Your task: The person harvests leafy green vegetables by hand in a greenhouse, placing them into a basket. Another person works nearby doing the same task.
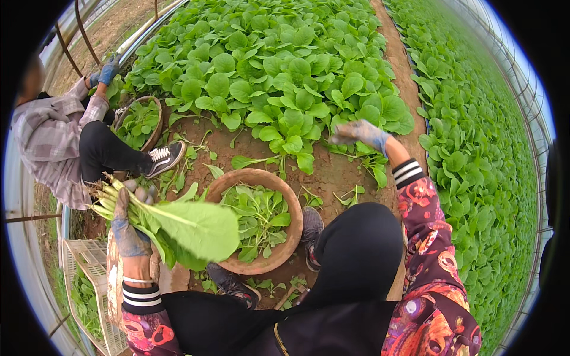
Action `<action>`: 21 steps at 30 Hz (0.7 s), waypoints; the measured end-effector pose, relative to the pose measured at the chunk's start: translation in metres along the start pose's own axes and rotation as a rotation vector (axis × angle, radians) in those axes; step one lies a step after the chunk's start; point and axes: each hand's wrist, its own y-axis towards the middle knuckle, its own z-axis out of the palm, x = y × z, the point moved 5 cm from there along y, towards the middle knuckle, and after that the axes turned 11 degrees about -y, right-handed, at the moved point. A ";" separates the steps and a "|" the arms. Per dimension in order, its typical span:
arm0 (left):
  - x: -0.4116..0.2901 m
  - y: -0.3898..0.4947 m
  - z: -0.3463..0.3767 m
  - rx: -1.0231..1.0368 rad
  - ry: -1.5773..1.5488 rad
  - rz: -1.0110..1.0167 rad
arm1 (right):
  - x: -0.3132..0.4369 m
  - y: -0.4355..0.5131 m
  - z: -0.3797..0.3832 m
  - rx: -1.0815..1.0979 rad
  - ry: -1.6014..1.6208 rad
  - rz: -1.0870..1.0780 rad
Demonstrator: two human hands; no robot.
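My left hand [129,224], in a dirty blue-grey work glove, grips a bunch of pulled leafy greens [187,227]. Their pale stems and roots point up and left, while one broad leaf spreads over the rim of a round tub [291,242]. Inside that tub, between my feet, lie small loose greens [258,218]. My right hand [360,133], gloved too, reaches out over the near edge of the planted greens [294,84]. Its fingers are extended and slightly blurred, with nothing visible in them. Uprooted plants [374,167] lie on the soil just below it.
At the left a co-worker [58,138] sits with gloved hands by the bed, beside another basket of greens [138,122]. A plastic crate [84,285] holding greens stands at the lower left. A dirt path [403,75] separates the bed from a second one [481,191].
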 end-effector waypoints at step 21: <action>0.051 0.020 -0.003 -0.025 0.439 -0.155 | -0.273 0.099 0.089 -0.016 -2.249 -0.038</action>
